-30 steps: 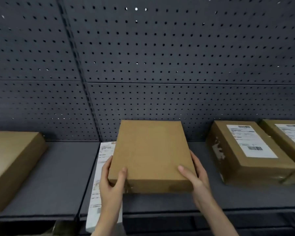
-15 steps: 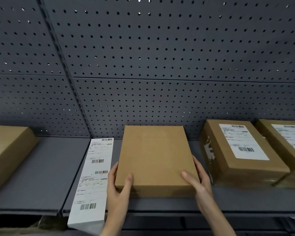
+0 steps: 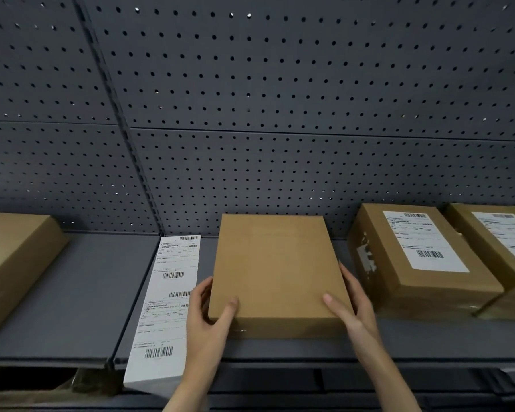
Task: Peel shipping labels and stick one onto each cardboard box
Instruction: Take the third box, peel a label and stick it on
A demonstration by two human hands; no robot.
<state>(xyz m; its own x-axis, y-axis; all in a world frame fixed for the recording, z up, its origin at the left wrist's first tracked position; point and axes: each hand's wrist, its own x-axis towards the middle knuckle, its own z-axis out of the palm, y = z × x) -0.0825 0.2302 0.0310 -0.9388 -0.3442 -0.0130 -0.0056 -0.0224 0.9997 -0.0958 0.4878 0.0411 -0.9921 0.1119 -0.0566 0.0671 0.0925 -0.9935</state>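
Plain cardboard box [image 3: 275, 272] gripped at its near corners on the grey shelf [image 3: 81, 295].

It is clasped by the left hand [image 3: 210, 318] and right hand [image 3: 353, 304]; a label strip [image 3: 167, 304] is laid just left, two labelled boxes [image 3: 419, 257] are set to the right.

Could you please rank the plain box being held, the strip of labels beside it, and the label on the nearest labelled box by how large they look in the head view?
1. Plain box, held by the left hand and right hand.
2. Strip of labels, narrower though comparably long; it lies nearer the camera, so true size is unsure.
3. Label on the labelled box.
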